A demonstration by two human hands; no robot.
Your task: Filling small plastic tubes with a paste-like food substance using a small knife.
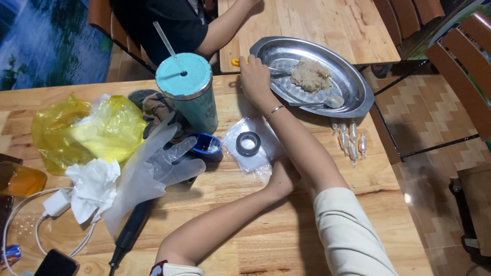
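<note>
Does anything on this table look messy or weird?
Yes. A clear glove lies limp and crumpled next to a wadded tissue and a crumpled yellow bag. The metal tray sticks out past the table edge.

A home dining spot: wooden counter (245, 204), slatted chairs (460, 56) at two o'clock, food tray (353, 97), tumbler (189, 89).

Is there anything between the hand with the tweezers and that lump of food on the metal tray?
Nothing visible: the right hand holds tweezers whose tips reach the pale lump across bare metal tray.
</note>
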